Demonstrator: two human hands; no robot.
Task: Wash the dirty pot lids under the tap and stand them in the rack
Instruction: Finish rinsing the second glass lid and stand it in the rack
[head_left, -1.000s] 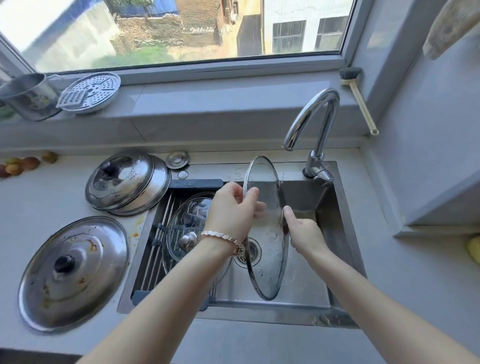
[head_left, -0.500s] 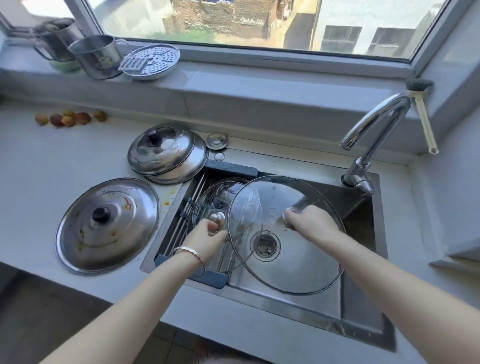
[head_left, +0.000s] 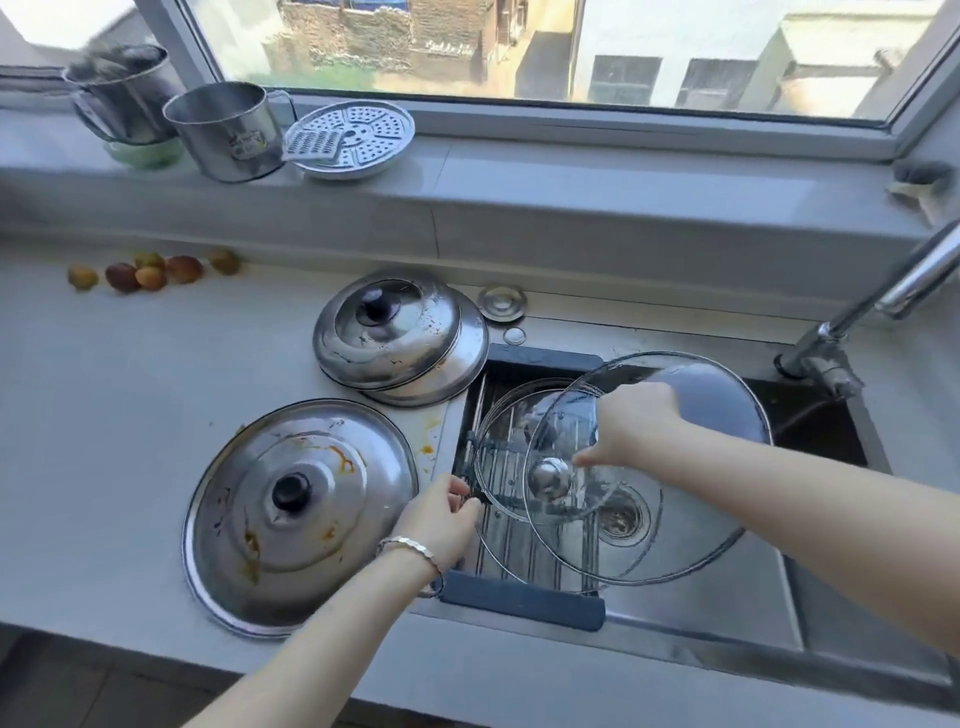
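Gripping large lid (head_left: 691, 530) over sink (head_left: 753, 618): right hand (head_left: 634, 426). Small lid (head_left: 498, 452) in rack (head_left: 519, 605); left hand (head_left: 441, 519) grip unclear.

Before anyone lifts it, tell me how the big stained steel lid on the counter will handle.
The big steel lid is probably stiff and fairly heavy, being wide and metal. Its orange grease smears suggest a slippery surface, so the black knob looks the surest hold. Lying flat, dome up, it should slide rather than roll if pushed.
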